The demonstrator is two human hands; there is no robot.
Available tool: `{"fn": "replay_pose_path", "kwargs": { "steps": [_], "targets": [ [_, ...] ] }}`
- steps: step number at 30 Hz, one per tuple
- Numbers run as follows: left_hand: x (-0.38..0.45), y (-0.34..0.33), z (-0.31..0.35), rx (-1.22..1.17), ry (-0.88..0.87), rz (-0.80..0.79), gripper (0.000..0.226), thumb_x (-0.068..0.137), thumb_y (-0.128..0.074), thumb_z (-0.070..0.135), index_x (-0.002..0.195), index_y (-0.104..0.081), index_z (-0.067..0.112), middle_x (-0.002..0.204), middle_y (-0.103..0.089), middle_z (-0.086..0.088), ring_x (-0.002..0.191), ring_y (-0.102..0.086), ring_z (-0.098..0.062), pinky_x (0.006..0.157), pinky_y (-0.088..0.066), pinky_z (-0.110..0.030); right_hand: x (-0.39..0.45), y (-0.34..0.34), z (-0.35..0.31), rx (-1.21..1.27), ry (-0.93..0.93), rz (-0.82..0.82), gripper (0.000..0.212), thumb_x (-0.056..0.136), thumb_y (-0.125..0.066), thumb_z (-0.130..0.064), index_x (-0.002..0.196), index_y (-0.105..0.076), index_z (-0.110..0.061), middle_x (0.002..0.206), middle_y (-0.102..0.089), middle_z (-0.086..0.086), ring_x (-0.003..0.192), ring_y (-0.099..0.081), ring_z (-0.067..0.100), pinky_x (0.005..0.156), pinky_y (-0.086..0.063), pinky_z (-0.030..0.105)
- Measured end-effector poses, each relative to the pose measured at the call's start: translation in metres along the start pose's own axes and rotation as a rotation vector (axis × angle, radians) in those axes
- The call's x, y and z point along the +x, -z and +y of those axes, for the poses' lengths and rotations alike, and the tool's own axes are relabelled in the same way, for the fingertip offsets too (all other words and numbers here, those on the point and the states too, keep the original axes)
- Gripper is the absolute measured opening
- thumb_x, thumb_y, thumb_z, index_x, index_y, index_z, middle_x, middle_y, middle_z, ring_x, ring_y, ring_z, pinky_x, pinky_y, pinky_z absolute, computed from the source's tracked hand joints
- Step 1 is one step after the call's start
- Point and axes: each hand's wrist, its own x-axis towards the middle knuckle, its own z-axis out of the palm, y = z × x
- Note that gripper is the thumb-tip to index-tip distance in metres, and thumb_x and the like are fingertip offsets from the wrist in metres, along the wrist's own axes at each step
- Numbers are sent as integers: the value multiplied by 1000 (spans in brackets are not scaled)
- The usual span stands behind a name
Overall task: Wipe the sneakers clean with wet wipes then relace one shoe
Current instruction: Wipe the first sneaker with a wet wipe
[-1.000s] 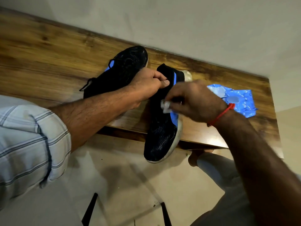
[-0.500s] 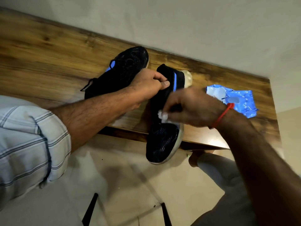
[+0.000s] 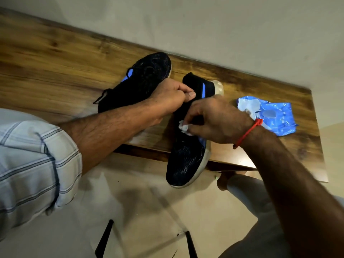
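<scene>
- So there's a wooden worktop [image 3: 55, 58] pushed up against a plain wall, seen from above and tilted quite a bit.
- Two black mesh sneakers with blue accents on it. The far sneaker [image 3: 143, 79] lies fully on the wood with its toe pointing at the wall, and a dark lace end trails off its near side.
- The near sneaker [image 3: 186, 155] goes the other way: heel with the pale sole toward the wall, toe hanging out past the front edge of the worktop over the floor.
- Left hand [image 3: 171, 95] is curled round the collar of the near sneaker, thumb pressed on the black knit by the blue stripe, holding it steady.
- Right hand [image 3: 214, 121] has fingers bunched tight on a scrunched white wet wipe [image 3: 184, 127], and the wipe is pressed against the upper about mid-shoe. There's a red thread [image 3: 247, 133] tied round that wrist.
- The blue wipes pack [image 3: 275, 118] sits on the worktop just right of that hand, with its flap peeled open.
- Left arm has a rolled-up checked sleeve [image 3: 33, 164].
- Pale floor below, plus a couple of thin dark legs down there, can't tell what they belong to.
</scene>
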Motion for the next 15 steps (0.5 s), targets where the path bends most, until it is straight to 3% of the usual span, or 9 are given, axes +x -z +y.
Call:
{"fn": "replay_pose_path", "kwargs": {
  "steps": [4, 5, 6, 9, 11, 13, 14, 15],
  "targets": [
    [2, 0, 2, -10, 3, -15, 13, 94, -70, 15, 96, -81, 21, 95, -78, 2, 98, -72, -13, 94, -58, -38, 7, 2, 11, -111, -168, 516, 11, 79, -71, -22, 82, -77, -13, 79, -70, 6, 74, -66, 26, 70, -46, 30],
    [3, 1, 1, -9, 9, -1, 13, 93, -70, 14, 97, -81, 20, 96, -78, 2, 99, -71, -13, 95, -58, -37, 8, 2, 10, -126, -165, 535, 10, 79, -72, -21, 82, -77, -13, 79, -70, 6, 74, -65, 26, 70, -43, 29],
    [4, 1, 0, -3, 11, 11, 12, 93, -71, 14, 97, -81, 18, 97, -78, 1, 101, -70, -13, 97, -57, -38, 9, 1, 10, -135, -135, 444, 10, 80, -72, -23, 81, -77, -14, 78, -70, 5, 75, -65, 26, 70, -40, 28],
    [3, 0, -2, -1, 5, 9, 11, 92, -72, 16, 99, -81, 17, 101, -77, 1, 104, -69, -13, 101, -54, -40, 3, 4, 0, -101, -95, -3, 12, 85, -73, -30, 85, -77, -19, 83, -73, -1, 79, -66, 18, 71, -42, 23],
    [2, 0, -1, 8, -7, -9, 12, 92, -72, 17, 100, -81, 18, 101, -77, 1, 105, -69, -12, 101, -54, -39, 4, 3, 6, -104, -115, 134, 11, 84, -74, -28, 86, -77, -18, 84, -73, 1, 79, -67, 20, 72, -45, 25],
    [2, 1, 0, 7, -7, -16, 12, 93, -71, 17, 100, -81, 18, 101, -77, 1, 105, -69, -12, 101, -55, -37, 5, 8, 17, -129, -178, 479, 11, 82, -72, -24, 82, -76, -14, 80, -71, 5, 74, -65, 23, 68, -37, 22],
    [2, 1, 1, 1, -4, -13, 12, 93, -71, 17, 100, -81, 18, 100, -78, 1, 104, -70, -13, 100, -55, -38, 5, 10, 20, -143, -196, 562, 11, 81, -72, -23, 80, -75, -13, 78, -70, 6, 71, -64, 24, 67, -34, 22],
    [2, 1, 1, 1, -2, -7, 12, 93, -72, 17, 99, -81, 17, 99, -78, 1, 104, -70, -13, 101, -55, -38, 5, 9, 21, -150, -180, 543, 10, 81, -72, -23, 80, -75, -13, 78, -69, 6, 71, -64, 26, 67, -33, 22]
  ]
}}
